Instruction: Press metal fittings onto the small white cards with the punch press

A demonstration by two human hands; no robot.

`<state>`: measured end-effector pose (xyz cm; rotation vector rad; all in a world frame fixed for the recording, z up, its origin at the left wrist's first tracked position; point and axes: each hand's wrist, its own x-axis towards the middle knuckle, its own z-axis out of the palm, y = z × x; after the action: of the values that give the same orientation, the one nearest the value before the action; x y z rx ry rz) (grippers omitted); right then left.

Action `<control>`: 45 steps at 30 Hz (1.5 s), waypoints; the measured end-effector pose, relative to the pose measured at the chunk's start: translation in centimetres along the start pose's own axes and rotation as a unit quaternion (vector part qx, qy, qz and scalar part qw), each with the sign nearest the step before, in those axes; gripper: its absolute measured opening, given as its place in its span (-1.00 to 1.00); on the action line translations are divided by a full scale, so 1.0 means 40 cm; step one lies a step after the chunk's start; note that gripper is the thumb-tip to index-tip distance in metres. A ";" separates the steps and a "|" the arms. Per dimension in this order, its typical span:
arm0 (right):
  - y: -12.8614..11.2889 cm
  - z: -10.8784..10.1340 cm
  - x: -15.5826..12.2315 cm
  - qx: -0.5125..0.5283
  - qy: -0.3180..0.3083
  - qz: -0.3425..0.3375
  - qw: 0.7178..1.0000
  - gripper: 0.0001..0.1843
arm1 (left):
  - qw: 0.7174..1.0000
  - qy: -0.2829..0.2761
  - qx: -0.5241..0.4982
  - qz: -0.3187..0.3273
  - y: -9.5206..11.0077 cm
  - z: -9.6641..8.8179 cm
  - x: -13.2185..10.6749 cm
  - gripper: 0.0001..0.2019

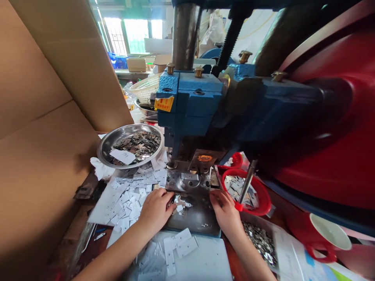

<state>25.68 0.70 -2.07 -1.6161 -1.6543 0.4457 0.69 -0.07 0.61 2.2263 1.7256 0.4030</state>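
My left hand (156, 208) rests at the left edge of the dark press bed (199, 216), its thumb and index finger apart and nothing visible between them. Small silvery metal scraps (181, 203) lie beside its thumb. On the bed's right edge is my right hand (227, 210), fingers loosely bent, with no held thing showing. Between and beyond both hands, a flat metal plate (190, 176) sits on the die (172, 181) under the blue press head (190, 109). Close to my right hand stands a metal rod (247, 181) with a red end.
Loose metal plates (125, 203) are heaped on the left; more plates (180, 246) lie in front. A steel bowl (102, 150) holds metal pieces and a paper tag. Right are a red basket (268, 201), a bin of scraps (260, 244), a red mug (325, 234) and a large red wheel (331, 128).
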 end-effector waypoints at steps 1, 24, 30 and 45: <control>0.001 0.001 0.001 -0.008 0.001 -0.013 1.000 -0.70 | 1.000 -0.002 0.000 0.008 -0.002 0.002 -0.001 -0.75; -0.002 0.017 0.017 -0.181 -0.002 -0.193 0.964 -0.73 | 0.776 0.003 -0.591 -0.220 -0.013 0.007 0.009 -0.78; -0.036 0.017 0.046 -0.087 0.028 -0.160 0.983 -0.77 | 0.543 -0.069 -0.782 -0.299 0.016 -0.026 -0.013 -0.65; -0.145 0.063 0.111 -0.188 0.017 -0.219 0.957 -0.76 | 0.777 -0.056 -0.593 -0.202 0.022 -0.050 -0.009 -0.74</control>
<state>20.29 4.80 1.64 -1.4339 -2.0902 -0.1318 0.60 -0.52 2.78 0.9163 1.2136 0.8946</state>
